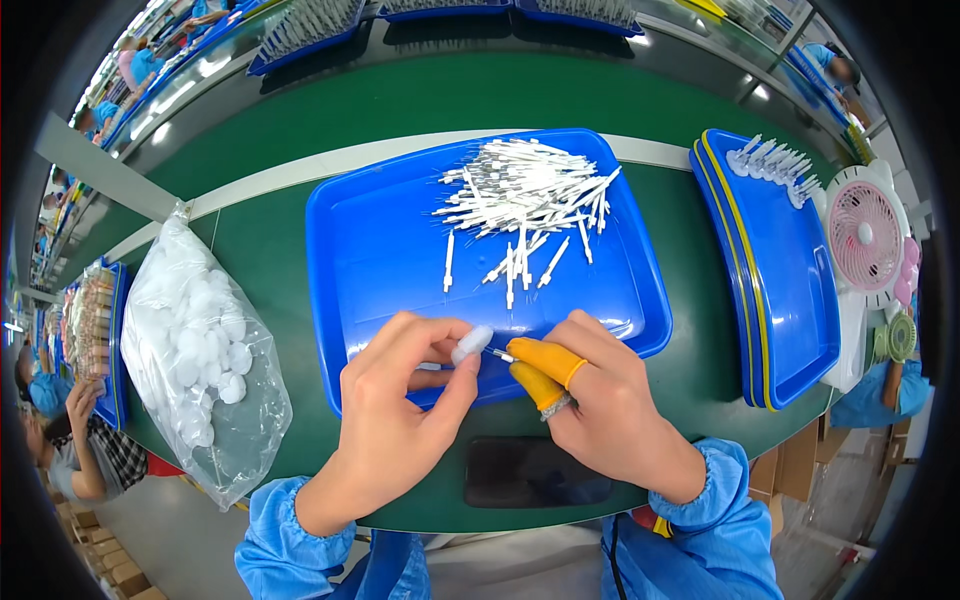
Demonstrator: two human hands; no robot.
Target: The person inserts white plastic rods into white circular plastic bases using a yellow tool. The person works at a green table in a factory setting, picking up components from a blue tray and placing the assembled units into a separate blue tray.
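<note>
Both hands (400,400) (600,400) pinch one white cap (472,343) over blue tray (380,260) of sticks (525,195)

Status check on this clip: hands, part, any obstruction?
Left hand pinching white cap. Right hand holding thin white stick at the cap. Nothing between them.

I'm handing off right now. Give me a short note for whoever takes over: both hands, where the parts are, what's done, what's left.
Left hand: pinching a small white cap between thumb and fingers.
Right hand: orange finger cots on thumb and forefinger, holding a thin white stick with its tip at the cap; whether it is seated cannot be told.
Parts: loose pile of white sticks at the far side of the blue tray; clear bag of white caps on the left; a row of capped-looking pieces on the stacked trays at right.
Done: only that short row.
Left: most of the stick pile.
</note>
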